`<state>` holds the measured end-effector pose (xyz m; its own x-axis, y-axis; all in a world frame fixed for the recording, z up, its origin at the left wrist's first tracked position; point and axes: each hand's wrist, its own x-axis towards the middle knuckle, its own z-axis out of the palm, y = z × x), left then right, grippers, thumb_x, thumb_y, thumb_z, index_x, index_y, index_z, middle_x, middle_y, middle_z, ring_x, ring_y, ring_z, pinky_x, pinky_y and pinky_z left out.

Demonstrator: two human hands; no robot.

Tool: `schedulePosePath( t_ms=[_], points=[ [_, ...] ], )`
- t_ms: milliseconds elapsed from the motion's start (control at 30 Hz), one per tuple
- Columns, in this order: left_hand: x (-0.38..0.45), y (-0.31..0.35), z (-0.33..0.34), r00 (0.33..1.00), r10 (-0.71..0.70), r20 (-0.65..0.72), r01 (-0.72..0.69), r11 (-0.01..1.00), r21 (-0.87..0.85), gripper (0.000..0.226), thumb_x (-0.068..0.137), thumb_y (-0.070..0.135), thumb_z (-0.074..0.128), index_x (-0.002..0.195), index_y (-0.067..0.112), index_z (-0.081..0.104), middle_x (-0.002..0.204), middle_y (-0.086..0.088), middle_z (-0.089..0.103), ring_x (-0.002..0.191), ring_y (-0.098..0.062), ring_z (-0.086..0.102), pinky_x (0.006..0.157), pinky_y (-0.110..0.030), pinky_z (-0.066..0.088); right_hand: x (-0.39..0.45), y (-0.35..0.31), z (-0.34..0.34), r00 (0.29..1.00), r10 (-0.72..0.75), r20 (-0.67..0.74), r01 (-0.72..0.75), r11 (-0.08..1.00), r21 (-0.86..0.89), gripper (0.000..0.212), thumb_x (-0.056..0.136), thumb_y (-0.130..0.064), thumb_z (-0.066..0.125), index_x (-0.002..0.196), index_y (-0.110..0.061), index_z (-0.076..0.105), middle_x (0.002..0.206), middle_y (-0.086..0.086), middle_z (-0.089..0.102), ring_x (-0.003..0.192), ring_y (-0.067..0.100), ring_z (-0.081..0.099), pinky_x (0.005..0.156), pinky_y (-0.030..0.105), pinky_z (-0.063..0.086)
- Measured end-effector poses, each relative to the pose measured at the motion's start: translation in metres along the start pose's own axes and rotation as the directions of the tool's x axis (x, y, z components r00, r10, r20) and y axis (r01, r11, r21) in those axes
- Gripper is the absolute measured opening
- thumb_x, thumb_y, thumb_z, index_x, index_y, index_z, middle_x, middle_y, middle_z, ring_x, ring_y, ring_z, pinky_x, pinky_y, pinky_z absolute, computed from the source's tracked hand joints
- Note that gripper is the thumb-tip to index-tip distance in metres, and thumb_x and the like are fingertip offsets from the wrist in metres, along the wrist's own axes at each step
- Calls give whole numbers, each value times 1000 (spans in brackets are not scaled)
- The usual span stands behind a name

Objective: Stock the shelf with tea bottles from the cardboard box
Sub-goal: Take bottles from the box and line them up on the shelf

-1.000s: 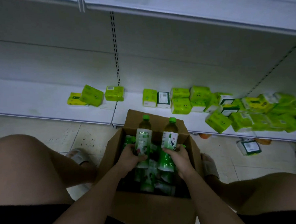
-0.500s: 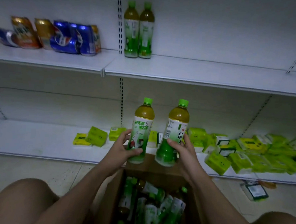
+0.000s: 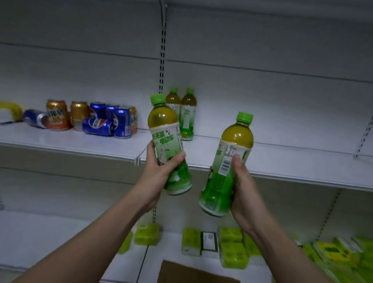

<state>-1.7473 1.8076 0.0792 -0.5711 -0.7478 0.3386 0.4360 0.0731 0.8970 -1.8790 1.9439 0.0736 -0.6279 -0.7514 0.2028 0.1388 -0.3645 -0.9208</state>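
My left hand point(image 3: 158, 174) grips a green-capped tea bottle point(image 3: 167, 140) around its lower half, tilted slightly left, in front of the middle shelf's edge. My right hand point(image 3: 242, 192) holds a second tea bottle point(image 3: 228, 165) by its lower body, leaning right, its barcode facing me. Two more tea bottles point(image 3: 183, 113) stand upright together at the back of the white middle shelf point(image 3: 288, 166), just behind the left-hand bottle. Only a flap of the cardboard box point(image 3: 198, 278) shows at the bottom edge.
Several orange and blue drink cans point(image 3: 91, 119), some lying on their sides, crowd the middle shelf's left part. Green tissue packs point(image 3: 232, 245) lie along the bottom shelf. A slotted upright post point(image 3: 162, 53) splits the shelving in the centre.
Both hands have lifted the two bottles from the box up to the middle shelf's height and moved them apart. The view has tilted upward, leaving the box almost out of sight.
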Motion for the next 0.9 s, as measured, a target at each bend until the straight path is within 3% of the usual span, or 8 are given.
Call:
schedulePosePath(
  t_ms=[133,233,300,433,667,900],
  points=[
    [41,26,6,993,115,-17,-111,982,156,74,77,9,77,132,33,34,116,6,62,106,-9,61,85,-30,51,28,-31,9,997,-77,-9,75,992,-104,58,68,-58,66,120,-32,61,114,-2,72,108,20,67,90,43,54],
    [67,33,11,991,134,-12,-128,964,234,81,75,6,78,137,27,31,118,3,59,108,-13,59,89,-33,51,52,-44,9,991,-125,-52,114,978,-176,41,80,-48,65,117,-31,60,106,-9,72,101,10,66,77,32,52],
    [81,31,11,993,116,5,-113,954,276,83,75,6,78,138,28,27,118,4,57,109,-16,57,91,-35,50,68,-47,7,986,-143,-85,120,966,-229,41,84,-46,65,120,-29,57,108,-8,70,100,11,64,80,34,51],
    [103,19,9,995,87,45,-98,936,339,87,76,8,77,140,32,23,123,1,56,106,-16,57,79,-26,48,96,-50,3,976,-165,-142,124,958,-258,39,85,-44,65,118,-25,55,107,-5,68,99,15,64,82,37,51],
    [138,-15,14,997,74,32,-80,921,380,94,73,13,81,144,33,21,130,-2,55,117,-21,56,101,-44,46,136,-34,-8,971,-168,-170,117,955,-274,40,87,-44,65,120,-25,53,106,-6,66,97,12,63,81,36,50],
    [165,-39,21,995,90,33,-96,909,406,95,73,18,81,145,35,23,135,3,52,122,-19,53,105,-48,43,163,-18,-15,972,-186,-146,144,955,-259,43,88,-42,64,125,-28,49,109,-13,63,95,1,58,68,23,41]
  ],
)
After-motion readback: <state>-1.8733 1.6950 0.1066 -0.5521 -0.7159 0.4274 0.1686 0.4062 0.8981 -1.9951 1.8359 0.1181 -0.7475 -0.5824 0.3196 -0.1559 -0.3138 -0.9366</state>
